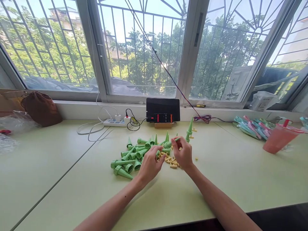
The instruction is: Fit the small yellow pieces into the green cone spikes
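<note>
My right hand [184, 155] pinches a green cone-shaped plastic spike [168, 145] by its narrow end, whose wide collar points left. Fingers apart, my left hand [151, 163] hovers close beside it with nothing visible in its grasp. A heap of similar green spikes [122, 172] with ribbed, hollow collars lies to the left, partly hidden behind my left hand. Between and beneath my hands is a pile of small yellow T-shaped plastic pieces [173, 166]. Behind my right hand, green spikes [190, 129] stand upright with yellow pieces sticking out from their sides.
A phone [163, 118] leans against a black tablet [174, 106] at the back. A power strip [109, 122] with cables sits to its left. On the right are a red cup with straw [280, 139] and packaged straps [250, 126]; a brown drawstring bag [42, 109] stands far left.
</note>
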`<action>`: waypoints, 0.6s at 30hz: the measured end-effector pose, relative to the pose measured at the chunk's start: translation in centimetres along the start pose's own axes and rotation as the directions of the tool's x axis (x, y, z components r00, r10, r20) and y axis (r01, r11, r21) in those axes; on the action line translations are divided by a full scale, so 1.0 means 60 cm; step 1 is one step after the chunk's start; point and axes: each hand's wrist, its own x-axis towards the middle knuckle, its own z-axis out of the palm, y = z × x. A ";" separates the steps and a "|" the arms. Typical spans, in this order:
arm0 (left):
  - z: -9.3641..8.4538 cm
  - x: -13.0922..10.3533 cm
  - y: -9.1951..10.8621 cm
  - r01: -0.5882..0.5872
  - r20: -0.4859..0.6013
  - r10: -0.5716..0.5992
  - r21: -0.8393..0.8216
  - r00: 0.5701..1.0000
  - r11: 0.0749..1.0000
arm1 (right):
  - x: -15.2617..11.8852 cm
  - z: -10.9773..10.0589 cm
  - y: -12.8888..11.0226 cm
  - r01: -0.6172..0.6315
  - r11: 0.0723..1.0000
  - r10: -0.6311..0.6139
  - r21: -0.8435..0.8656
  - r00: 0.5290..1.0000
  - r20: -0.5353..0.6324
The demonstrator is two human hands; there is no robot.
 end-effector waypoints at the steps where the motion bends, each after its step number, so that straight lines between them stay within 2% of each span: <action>1: 0.002 -0.001 -0.001 -0.006 0.004 0.006 0.002 1.000 1.000 | 0.002 -0.003 0.004 0.034 0.999 -0.035 -0.035 0.998 -0.054; 4: 0.007 -0.006 -0.001 -0.024 0.018 0.024 -0.003 1.000 1.000 | 0.014 -0.011 0.023 0.161 0.977 -0.186 -0.143 0.965 -0.186; 8: 0.011 -0.011 0.005 -0.048 0.063 0.047 0.018 0.997 0.999 | 0.030 -0.018 0.049 0.228 0.950 -0.271 -0.214 0.942 -0.199; 12: 0.012 -0.014 0.011 -0.044 0.096 0.042 0.026 0.995 0.999 | 0.039 -0.017 0.064 0.229 0.939 -0.275 -0.254 0.948 -0.159; 18: 0.012 -0.014 0.012 -0.047 0.100 0.045 0.019 0.994 0.999 | 0.047 -0.015 0.075 0.167 0.952 -0.202 -0.256 0.972 -0.117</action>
